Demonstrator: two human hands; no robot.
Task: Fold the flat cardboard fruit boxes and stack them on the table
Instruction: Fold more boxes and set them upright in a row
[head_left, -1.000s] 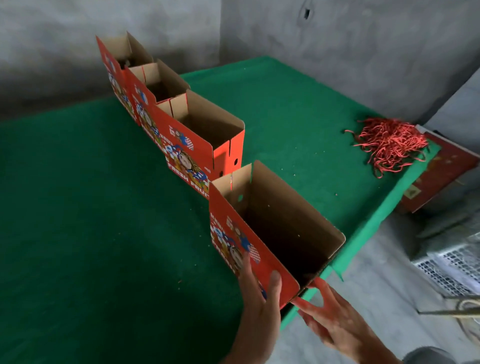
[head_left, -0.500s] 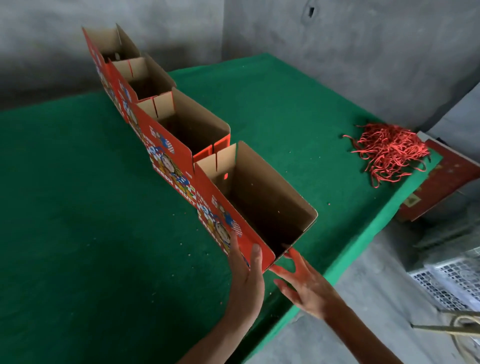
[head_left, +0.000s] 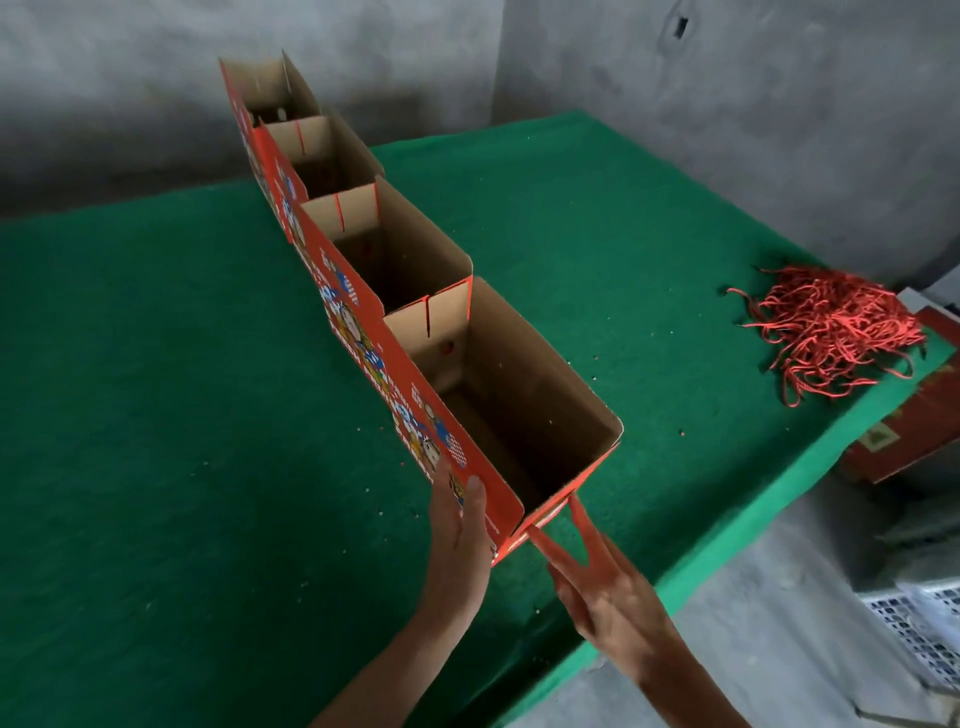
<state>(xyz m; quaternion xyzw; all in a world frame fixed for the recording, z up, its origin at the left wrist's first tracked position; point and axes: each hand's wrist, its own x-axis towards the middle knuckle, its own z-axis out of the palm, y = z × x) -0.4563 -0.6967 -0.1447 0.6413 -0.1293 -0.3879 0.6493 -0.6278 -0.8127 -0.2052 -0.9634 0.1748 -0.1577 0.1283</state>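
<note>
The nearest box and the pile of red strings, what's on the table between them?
Only bare green cloth with tiny specks lies between the nearest box and the red strings, in the head view.

Red flat boxes (head_left: 919, 415) cut off at right edge

This looks like a small packing workroom. It has bare gray walls (head_left: 727, 104), a big green table (head_left: 156, 415), and a pile of red strings (head_left: 831, 327) at three o'clock.

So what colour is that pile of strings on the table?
Red; the pile of strings shows clearly in the head view.
</note>
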